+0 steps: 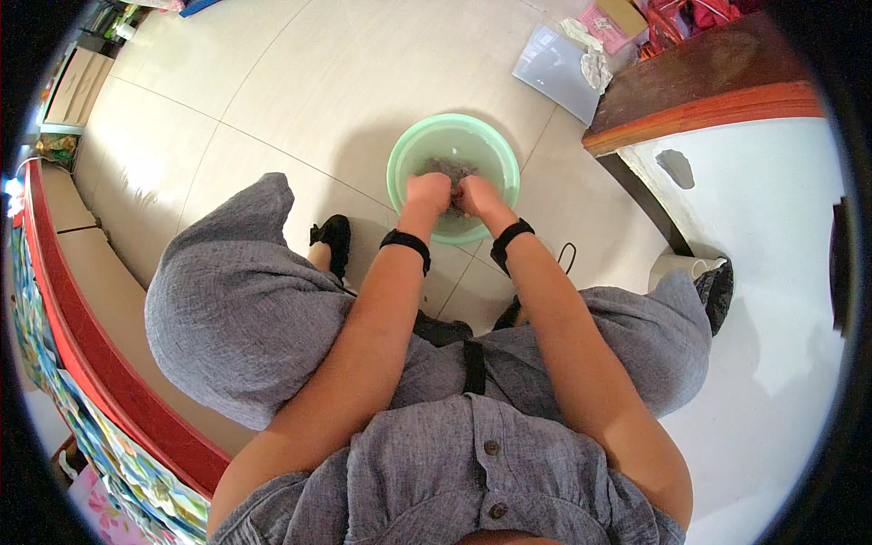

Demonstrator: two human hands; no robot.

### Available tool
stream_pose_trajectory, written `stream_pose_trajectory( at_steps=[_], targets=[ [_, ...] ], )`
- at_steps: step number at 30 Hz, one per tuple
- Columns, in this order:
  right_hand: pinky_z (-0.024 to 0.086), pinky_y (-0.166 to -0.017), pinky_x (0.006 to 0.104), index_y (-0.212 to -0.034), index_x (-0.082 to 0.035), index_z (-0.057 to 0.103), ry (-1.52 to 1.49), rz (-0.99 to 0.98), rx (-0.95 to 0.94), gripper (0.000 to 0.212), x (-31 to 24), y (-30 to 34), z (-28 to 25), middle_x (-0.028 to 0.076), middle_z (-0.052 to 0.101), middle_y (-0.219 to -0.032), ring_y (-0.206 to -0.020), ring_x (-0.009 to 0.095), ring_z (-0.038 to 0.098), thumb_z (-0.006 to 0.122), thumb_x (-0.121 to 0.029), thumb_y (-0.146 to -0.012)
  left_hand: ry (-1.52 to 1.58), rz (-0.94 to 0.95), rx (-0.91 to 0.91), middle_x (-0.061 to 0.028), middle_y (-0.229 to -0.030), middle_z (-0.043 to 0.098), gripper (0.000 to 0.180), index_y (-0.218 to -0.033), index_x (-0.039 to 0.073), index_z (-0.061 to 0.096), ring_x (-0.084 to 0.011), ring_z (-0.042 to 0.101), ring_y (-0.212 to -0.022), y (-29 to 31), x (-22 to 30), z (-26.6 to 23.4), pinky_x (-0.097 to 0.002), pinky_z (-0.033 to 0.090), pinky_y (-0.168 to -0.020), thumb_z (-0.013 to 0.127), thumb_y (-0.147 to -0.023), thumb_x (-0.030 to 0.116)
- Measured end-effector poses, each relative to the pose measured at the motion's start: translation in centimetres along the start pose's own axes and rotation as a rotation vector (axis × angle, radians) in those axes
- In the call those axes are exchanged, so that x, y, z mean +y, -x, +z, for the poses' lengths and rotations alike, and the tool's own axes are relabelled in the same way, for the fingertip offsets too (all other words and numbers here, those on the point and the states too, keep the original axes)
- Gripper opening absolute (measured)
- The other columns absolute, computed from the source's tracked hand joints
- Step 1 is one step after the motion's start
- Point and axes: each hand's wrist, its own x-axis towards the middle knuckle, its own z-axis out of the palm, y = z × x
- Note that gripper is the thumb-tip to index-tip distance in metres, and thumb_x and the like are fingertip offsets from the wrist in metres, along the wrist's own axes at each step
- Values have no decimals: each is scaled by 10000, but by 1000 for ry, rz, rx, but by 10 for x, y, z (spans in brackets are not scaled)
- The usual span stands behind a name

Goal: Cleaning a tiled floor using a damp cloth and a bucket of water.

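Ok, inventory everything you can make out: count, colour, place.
basin: one, pale green, on cream floor
dark material: uncountable, greyish, in basin
flat panel: one, grey, upper right
package: one, pink, top right
bundled items: several, red, top right
unit: one, brown-topped white, right
bag: one, black, right
rail: one, red, left
patterned fabric: one, multicoloured, lower left
clothing: one outfit, grey, worn
shoe: one clear, black, left
wristbands: two, black, both wrists
left hand: one, bare, on dark material
right hand: one, bare, likewise

Gry btn-front top [409, 463], blk wristbands [408, 243]
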Motion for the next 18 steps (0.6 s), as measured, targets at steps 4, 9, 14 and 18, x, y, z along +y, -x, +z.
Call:
stream_pose_trajectory(
  at_steps=[4, 9, 14, 18],
  targets=[
    [486, -610, 420, -698, 26, 622, 168, -62, 187, 111, 11, 5, 14, 231, 603, -760, -663, 370, 589, 627, -78, -737, 23, -71, -114, -108, -1015, 666, 212, -934, 70, 684, -264, 634, -966, 6, 13, -8, -390, 512, -790, 553, -797, 164],
    [511, -703, 439, -794, -2, 667, 306, -108, 229, 130, 11, -2, 15, 226, 638, -836, -800, 386, 630, 560, -32, -727, 80, -121, -139, -125, -1041, 659, 228, -969, 81, 687, -264, 628, -990, 8, 13, -21, -385, 507, -814, 592, -767, 130],
    [521, -709, 431, -775, 7, 669, 341, -106, 207, 125, 1, 3, 9, 198, 652, -828, -787, 359, 643, 560, -39, -736, 52, -174, -79, -75, -975, 681, 161, -912, 131, 701, -259, 650, -916, 7, 7, -23, -359, 517, -734, 594, -791, 131],
    [511, -708, 446, -773, 22, 661, 328, -32, 200, 116, -9, 1, -1, 213, 647, -831, -775, 374, 638, 569, -33, -728, 87, -249, 3, -75, -970, 682, 159, -917, 144, 700, -260, 654, -900, 3, -3, -21, -362, 517, -722, 592, -800, 142]
  ],
)
